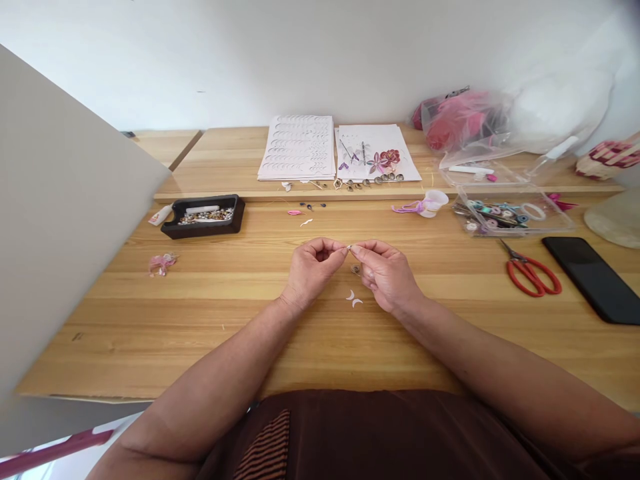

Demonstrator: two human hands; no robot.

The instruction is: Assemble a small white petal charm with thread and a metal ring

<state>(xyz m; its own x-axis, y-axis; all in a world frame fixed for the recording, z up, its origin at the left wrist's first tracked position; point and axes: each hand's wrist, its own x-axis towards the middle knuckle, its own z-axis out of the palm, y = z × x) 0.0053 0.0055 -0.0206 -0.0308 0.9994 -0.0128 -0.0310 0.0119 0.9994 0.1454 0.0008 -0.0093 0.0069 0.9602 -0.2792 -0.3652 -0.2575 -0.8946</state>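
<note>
Above the middle of the table, my left hand (313, 272) and my right hand (389, 275) meet fingertip to fingertip. Both are closed in a pinch on a tiny pale piece (349, 248), too small to name. Just under my right hand's fingers is a small dark round piece (355, 269); I cannot tell whether it touches the hand. Two white crescent-shaped cutouts (357, 303) lie on the wood nearer to me. Beyond my hands are a wavy white strip (307, 222), a pink piece (295, 213) and several small dark drop-shaped pieces (309, 205).
A black tray of beads (235, 223) stands left, near a pink ribbon bundle (161, 264). Paper sheets (297, 150) lie on the raised back ledge. To the right are a small cup (434, 203), a clear box (545, 217), red-handled scissors (533, 275) and a black phone (593, 277).
</note>
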